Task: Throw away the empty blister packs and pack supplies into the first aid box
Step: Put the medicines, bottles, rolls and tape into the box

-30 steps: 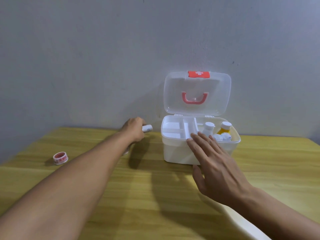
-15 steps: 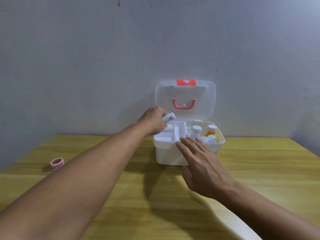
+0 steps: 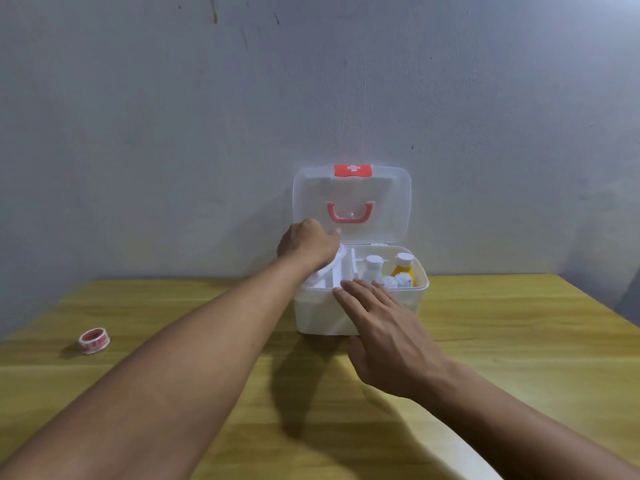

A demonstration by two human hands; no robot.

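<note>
Nearest the camera, both bare forearms run in from the bottom edge, cut off there. Under the right wrist a pale curved shape on the table (image 3: 519, 341) is half hidden by the arm; what it is cannot be told. The table is smooth yellowish wood with faint grain.

The right hand (image 3: 388, 337) lies flat and released, fingers (image 3: 349, 299) spread, tips touching the front wall and rim of the first aid box (image 3: 318, 317). The box is white matt plastic with rounded corners, standing at the far side of the table just before the grey wall.

The left hand (image 3: 308, 245) is curled over the left compartments of the box's white divided tray; a small white tip shows past its knuckles, but whether the fingers grasp it or have let go cannot be told, since the hand hides it. Half a second ago this hand was at the box's left edge with the small white tube plainly in it; now it is further inside.

In the right compartment stand a white bottle (image 3: 373, 268) and a yellow bottle (image 3: 403, 270) with a white cap, small white round things before them, blurred.

The clear lid (image 3: 388, 202) stands upright, with a pink handle and a red clasp.

Well apart at left lies a roll of tape (image 3: 94, 340).
</note>
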